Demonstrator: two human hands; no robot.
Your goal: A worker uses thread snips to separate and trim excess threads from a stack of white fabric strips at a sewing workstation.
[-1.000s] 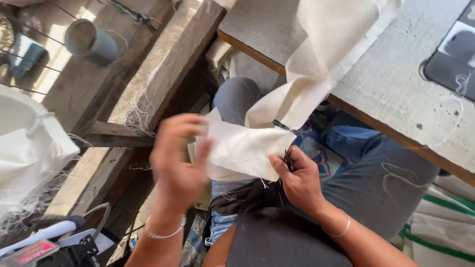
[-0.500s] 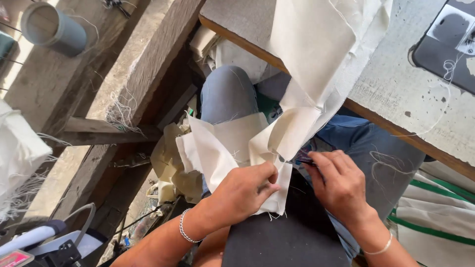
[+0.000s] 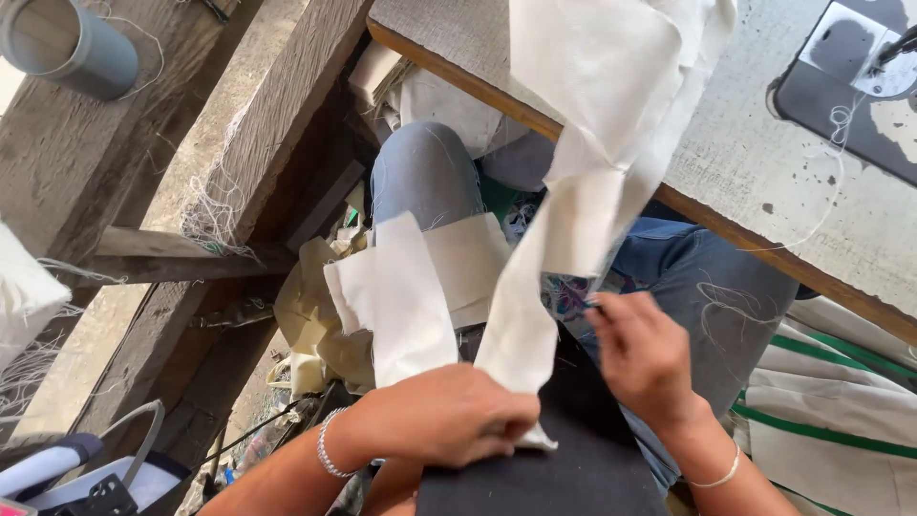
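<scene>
Pinching that cream fabric strip [image 3: 564, 287] with your left hand [image 3: 449, 416], soft floppy stuff, so grab near the edge; right hand [image 3: 645, 358] grips something small, can't tell what.

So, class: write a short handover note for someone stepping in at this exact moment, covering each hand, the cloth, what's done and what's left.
Left hand: pinching the lower end of the long cream cloth strip over the lap.
Right hand: beside the strip, holding a small dark tool; its kind is unclear.
The strip hangs down from the grey speckled worktable. Loose cream cloth pieces lie on the lap.
Done: strip end gripped. Left: the work at that end.
</scene>
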